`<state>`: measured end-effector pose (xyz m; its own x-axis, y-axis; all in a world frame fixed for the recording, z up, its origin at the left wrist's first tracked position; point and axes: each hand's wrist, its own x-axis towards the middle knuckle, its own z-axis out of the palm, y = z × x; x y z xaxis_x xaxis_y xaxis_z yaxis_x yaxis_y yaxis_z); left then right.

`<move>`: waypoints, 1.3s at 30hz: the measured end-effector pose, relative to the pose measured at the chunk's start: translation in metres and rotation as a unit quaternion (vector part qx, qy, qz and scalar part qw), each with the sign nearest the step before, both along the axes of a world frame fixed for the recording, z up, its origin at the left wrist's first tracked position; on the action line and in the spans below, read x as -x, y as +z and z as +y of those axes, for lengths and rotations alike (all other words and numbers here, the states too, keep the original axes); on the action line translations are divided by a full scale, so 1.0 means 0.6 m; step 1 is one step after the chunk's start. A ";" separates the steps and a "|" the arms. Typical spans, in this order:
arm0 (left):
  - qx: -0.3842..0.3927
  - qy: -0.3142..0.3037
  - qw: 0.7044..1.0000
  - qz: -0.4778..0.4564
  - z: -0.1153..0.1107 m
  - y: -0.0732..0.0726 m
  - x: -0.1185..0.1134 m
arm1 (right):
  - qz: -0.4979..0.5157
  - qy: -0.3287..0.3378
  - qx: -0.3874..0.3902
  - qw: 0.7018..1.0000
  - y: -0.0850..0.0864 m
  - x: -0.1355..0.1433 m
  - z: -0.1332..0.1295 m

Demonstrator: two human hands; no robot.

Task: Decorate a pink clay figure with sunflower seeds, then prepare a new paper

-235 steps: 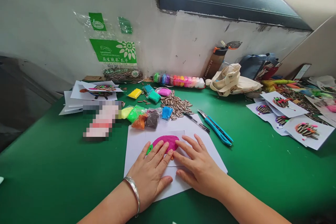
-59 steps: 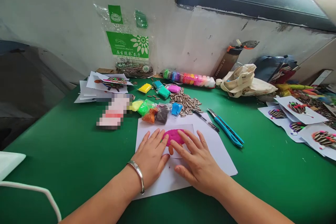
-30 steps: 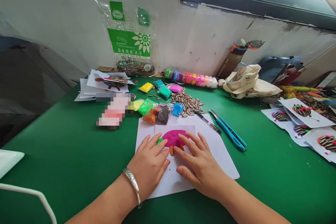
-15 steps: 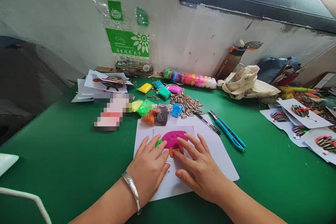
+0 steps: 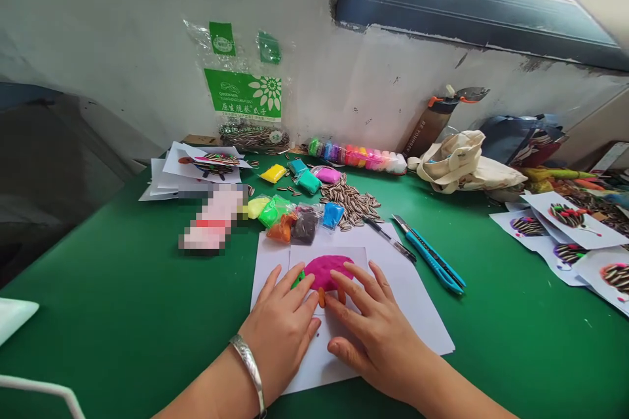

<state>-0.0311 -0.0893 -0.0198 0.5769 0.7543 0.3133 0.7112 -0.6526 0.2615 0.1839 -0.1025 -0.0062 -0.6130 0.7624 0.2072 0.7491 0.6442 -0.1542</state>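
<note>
A flat magenta clay oval (image 5: 326, 271) lies on a small white sheet (image 5: 354, 254), which rests on larger white paper (image 5: 417, 321). At its left end is a green clay piece (image 5: 298, 279), partly covered by my left hand (image 5: 282, 314). Two small orange clay pieces (image 5: 322, 297) sit along its lower edge. My left hand lies with fingers stretched out, the fingertips at the oval's left side. My right hand (image 5: 376, 321) is spread too, its index and middle fingertips over the oval's lower right and the orange pieces. Neither hand grips anything.
Bagged clay (image 5: 281, 228) in several colours and a pile of sunflower seeds (image 5: 348, 200) lie beyond the paper. A pen (image 5: 390, 239) and a blue utility knife (image 5: 430, 255) are at the right. Seed-decorated cards (image 5: 570, 216) lie far right, more cards (image 5: 201, 163) far left.
The whole scene sits slightly lower in the picture as the camera tilts up. Both hands keep nearly the same place on the paper and clay.
</note>
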 end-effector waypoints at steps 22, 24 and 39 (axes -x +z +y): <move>0.036 0.028 0.998 0.031 0.011 0.019 0.013 | 0.017 0.034 0.006 0.999 0.018 0.023 0.029; 0.043 0.025 0.998 0.036 0.012 0.021 0.013 | 0.023 0.032 0.008 0.999 0.014 0.021 0.028; 0.042 0.018 0.998 0.042 0.014 0.024 0.010 | 0.045 0.010 0.017 0.999 0.016 0.026 0.033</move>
